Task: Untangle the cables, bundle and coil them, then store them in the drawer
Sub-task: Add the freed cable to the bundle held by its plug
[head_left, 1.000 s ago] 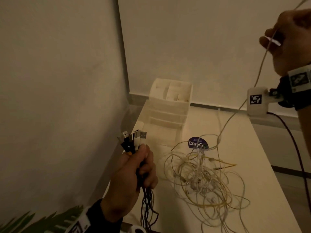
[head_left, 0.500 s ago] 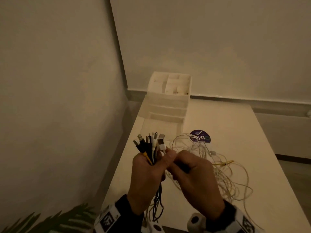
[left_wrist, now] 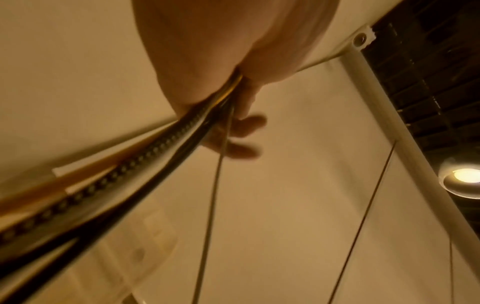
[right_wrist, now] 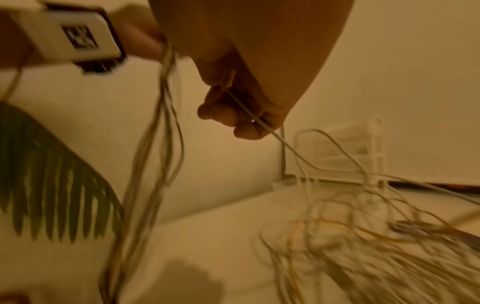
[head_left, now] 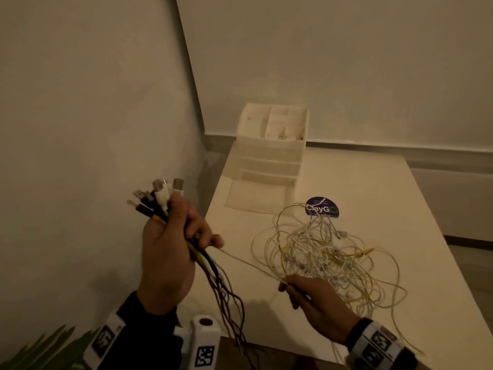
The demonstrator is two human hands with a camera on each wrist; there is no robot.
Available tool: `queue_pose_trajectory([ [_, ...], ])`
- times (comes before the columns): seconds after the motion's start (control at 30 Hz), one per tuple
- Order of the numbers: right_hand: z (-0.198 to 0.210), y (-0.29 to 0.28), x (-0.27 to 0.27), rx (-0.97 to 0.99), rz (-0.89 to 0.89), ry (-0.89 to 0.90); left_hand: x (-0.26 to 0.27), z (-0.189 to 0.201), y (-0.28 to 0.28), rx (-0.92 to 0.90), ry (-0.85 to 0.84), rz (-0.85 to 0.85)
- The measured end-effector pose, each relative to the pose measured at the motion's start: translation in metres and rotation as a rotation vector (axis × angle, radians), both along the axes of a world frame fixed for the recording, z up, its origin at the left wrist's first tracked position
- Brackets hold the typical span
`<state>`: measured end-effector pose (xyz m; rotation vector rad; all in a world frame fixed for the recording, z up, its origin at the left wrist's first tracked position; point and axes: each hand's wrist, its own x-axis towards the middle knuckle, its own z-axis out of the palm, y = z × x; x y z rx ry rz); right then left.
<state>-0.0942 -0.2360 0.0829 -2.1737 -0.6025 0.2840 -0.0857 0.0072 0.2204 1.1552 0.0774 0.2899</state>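
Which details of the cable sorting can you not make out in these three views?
- Hanging ends of the cable bundle: head view, cut off by the bottom edge.
- Left hand grip: left wrist view, palm hides the plugs.
- Tangled pile: right wrist view, motion-blurred; single cables untraceable.

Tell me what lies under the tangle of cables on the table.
Under the tangle of cables shows the white table and, at its far edge, a round purple sticker, partly crossed by a cable. Anything beneath the dense middle is hidden.
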Motion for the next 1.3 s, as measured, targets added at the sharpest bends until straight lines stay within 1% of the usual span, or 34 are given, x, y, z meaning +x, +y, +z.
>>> queue_pose_trajectory([
  [0.07,-0.012,-0.02,0.014,-0.096,-0.007,0.063,0.0,0.009,0.02,0.002,-0.02,-0.011],
  [0.17,-0.02,-0.048,0.034,-0.237,-0.032,0.112,-0.004,0.014,0.041,0.111,-0.034,-0.074],
  [0.27,-0.005,-0.062,0.051,-0.291,-0.041,0.074,-0.011,0.011,0.039,0.333,0.041,-0.174],
  [0.3,0.005,-0.061,0.055,-0.302,-0.034,0.052,-0.013,0.008,0.034,0.42,0.075,-0.203],
  [0.37,0.032,-0.053,0.059,-0.299,-0.02,-0.033,-0.014,0.0,0.021,0.641,0.111,-0.208],
  [0.4,0.048,-0.045,0.059,-0.271,-0.015,-0.096,-0.014,-0.005,0.011,0.726,0.111,-0.209],
  [0.43,0.062,-0.037,0.057,-0.225,-0.013,-0.156,-0.013,-0.008,0.001,0.762,0.104,-0.227],
  [0.5,0.085,-0.019,0.051,-0.111,-0.022,-0.207,-0.01,-0.016,-0.022,0.763,0.073,-0.271],
  [0.57,0.102,-0.002,0.042,-0.002,-0.046,-0.209,-0.006,-0.022,-0.045,0.72,0.064,-0.235],
  [0.63,0.112,0.006,0.034,0.093,-0.104,-0.212,-0.003,-0.025,-0.061,0.63,0.042,-0.142],
  [0.7,0.117,0.008,0.026,0.182,-0.143,-0.172,-0.001,-0.027,-0.066,0.574,0.006,-0.057],
  [0.73,0.118,0.007,0.023,0.214,-0.142,-0.148,0.001,-0.03,-0.065,0.566,-0.014,-0.048],
  [0.77,0.118,0.006,0.021,0.231,-0.137,-0.134,0.003,-0.032,-0.063,0.592,-0.034,-0.08],
  [0.83,0.115,0.005,0.018,0.246,-0.151,-0.128,0.009,-0.036,-0.059,0.735,-0.08,-0.203],
  [0.87,0.112,0.006,0.017,0.255,-0.167,-0.125,0.011,-0.037,-0.057,0.776,-0.097,-0.244],
  [0.93,0.104,0.01,0.015,0.279,-0.174,-0.125,0.015,-0.034,-0.056,0.738,-0.091,-0.223],
  [0.97,0.098,0.013,0.015,0.287,-0.165,-0.118,0.017,-0.033,-0.054,0.667,-0.077,-0.202],
  [1.0,0.09,0.016,0.013,0.293,-0.153,-0.1,0.019,-0.032,-0.05,0.569,-0.047,-0.186],
  [1.07,0.068,0.02,0.012,0.281,-0.13,-0.06,0.024,-0.024,-0.042,0.251,-0.006,-0.159],
  [1.1,0.055,0.02,0.012,0.248,-0.12,-0.056,0.027,-0.017,-0.035,0.096,-0.015,-0.139],
  [1.13,0.042,0.019,0.013,0.193,-0.111,-0.064,0.029,-0.009,-0.025,-0.003,-0.04,-0.112],
  [1.2,0.023,0.011,0.015,0.062,-0.108,-0.063,0.034,0.01,0.001,-0.073,-0.099,-0.051],
  [1.3,0.004,-0.01,0.023,-0.059,-0.173,-0.013,0.034,0.025,0.041,-0.041,-0.139,0.058],
])
